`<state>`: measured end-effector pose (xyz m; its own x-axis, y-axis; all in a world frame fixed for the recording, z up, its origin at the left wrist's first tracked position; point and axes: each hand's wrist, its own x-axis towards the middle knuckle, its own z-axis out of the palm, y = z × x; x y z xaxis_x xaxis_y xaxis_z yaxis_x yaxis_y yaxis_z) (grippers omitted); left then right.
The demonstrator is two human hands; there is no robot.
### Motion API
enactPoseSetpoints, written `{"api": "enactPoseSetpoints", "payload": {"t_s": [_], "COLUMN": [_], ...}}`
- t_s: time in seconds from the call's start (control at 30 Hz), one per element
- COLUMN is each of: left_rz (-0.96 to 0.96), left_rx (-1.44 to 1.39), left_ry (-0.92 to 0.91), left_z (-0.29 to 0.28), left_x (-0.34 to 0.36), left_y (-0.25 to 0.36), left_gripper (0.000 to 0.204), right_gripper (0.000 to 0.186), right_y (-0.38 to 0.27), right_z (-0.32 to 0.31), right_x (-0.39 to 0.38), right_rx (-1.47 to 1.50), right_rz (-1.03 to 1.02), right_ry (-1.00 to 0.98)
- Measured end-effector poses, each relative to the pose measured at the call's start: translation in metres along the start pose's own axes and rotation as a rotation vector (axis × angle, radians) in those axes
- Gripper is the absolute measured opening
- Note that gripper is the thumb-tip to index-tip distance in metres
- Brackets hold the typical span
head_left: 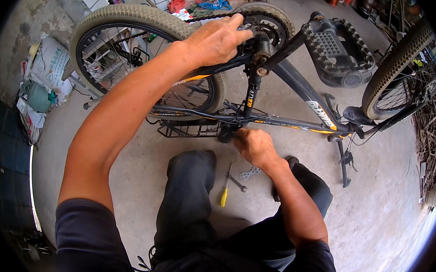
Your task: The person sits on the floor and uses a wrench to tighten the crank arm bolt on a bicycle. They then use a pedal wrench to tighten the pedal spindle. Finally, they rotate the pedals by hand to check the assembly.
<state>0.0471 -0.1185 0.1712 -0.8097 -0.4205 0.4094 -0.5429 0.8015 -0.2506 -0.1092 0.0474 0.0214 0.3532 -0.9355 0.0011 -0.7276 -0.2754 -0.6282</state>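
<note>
Counting from my remote seat: one bicycle (pixel 303 92), black with orange accents, upside down mid-floor, set between the floor's left and right edges. I get two wheels, rear (pixel 133 13) toward the left edge, front (pixel 392 63) toward the right, plus one big black pedal (pixel 336 52) facing me. Three loose tools lie on the concrete floor (pixel 385 215), toward the near edge, between two dark-trousered legs (pixel 186 188): one yellow-handled screwdriver (pixel 224 196), one open-ended wrench (pixel 238 184) just beside it, one silver multi-hole flat wrench (pixel 250 173) to their right. Left hand (pixel 216 41): half closed, fingers bent over the crank area by the one chainring (pixel 266 29); fingertips partly out of sight, can't tell what they grip. Right hand (pixel 254 146): mostly closed, at a dark part low on the frame; fingers blurred, can't tell whether it's gripping or just touching. Floor margins: one white sack (pixel 51 61) at the left edge, one red bag (pixel 177 4) at the far edge, one heap of sticks (pixel 430 141) at the right edge.
</note>
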Motion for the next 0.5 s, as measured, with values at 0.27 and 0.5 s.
{"api": "enactPoseSetpoints", "payload": {"t_s": [0.27, 0.5], "left_rz": [-0.072, -0.052], "left_rx": [0.029, 0.01], "left_ry": [-0.171, -0.015], "left_z": [0.002, -0.006], "left_x": [-0.002, 0.01], "left_y": [-0.003, -0.001], "left_gripper": [0.045, 0.044], "right_gripper": [0.019, 0.019], "right_y": [0.0, 0.003], "right_z": [0.005, 0.004], "right_x": [-0.002, -0.004], "right_rx": [-0.015, -0.017], "right_rz": [-0.017, -0.013], "right_ry": [-0.023, -0.037]}}
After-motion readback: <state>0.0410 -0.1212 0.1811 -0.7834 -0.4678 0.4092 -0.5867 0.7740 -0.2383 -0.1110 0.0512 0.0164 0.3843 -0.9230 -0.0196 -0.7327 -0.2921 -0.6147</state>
